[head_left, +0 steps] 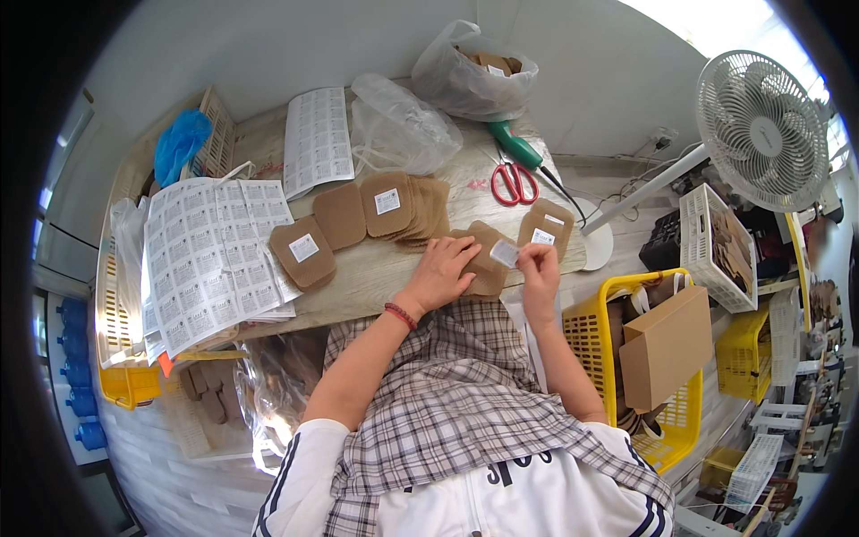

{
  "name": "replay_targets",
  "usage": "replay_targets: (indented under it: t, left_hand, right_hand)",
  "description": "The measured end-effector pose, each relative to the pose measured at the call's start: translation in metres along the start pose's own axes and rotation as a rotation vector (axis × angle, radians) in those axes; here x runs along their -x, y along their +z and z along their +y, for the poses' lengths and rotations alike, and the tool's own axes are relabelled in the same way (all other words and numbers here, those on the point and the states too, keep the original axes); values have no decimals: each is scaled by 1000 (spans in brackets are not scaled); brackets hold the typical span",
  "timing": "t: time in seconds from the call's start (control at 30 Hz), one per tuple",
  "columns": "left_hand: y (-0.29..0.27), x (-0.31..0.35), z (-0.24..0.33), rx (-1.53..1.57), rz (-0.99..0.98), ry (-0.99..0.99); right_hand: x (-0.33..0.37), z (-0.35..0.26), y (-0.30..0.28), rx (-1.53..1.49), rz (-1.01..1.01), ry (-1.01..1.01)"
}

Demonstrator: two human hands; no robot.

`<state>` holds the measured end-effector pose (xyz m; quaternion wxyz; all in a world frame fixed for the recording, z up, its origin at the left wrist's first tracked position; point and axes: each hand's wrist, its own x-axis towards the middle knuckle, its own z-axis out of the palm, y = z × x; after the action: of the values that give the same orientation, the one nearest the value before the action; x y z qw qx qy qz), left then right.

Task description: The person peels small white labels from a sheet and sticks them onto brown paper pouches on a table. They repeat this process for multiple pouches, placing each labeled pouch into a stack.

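Observation:
My left hand (438, 273) lies with its fingers stretched out over a small stack of brown rounded-square pieces (484, 234) at the table's near edge, holding them down. Between the fingertips of my right hand (540, 276) is a small whitish label (505, 253), held over the right side of the top piece. Just beyond that hand lie more brown pieces (548, 217) bearing white labels. To the left, a fanned row of brown pieces (340, 216) runs along the table, some labelled. Whether the label touches the piece, I cannot tell.
Printed label sheets (215, 259) cover the table's left side. Red-handled scissors (514, 183) and a green-handled tool (516, 143) lie at the back right, near plastic bags (479, 85). A white fan (761, 134) and a yellow basket (586, 333) with a cardboard box (667, 349) stand right.

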<state>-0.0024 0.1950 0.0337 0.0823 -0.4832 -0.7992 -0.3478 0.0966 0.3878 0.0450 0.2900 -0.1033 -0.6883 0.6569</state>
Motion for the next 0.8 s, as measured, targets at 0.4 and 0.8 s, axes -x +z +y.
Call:
replay_targets:
  t: [0.4, 0.8]
  left_hand:
    - [-3, 14, 9, 3, 109, 100]
    - [0, 15, 6, -11, 99, 101]
  right_hand:
    - [-34, 38, 16, 306, -146, 267]
    - [-41, 51, 22, 360, -108, 302]
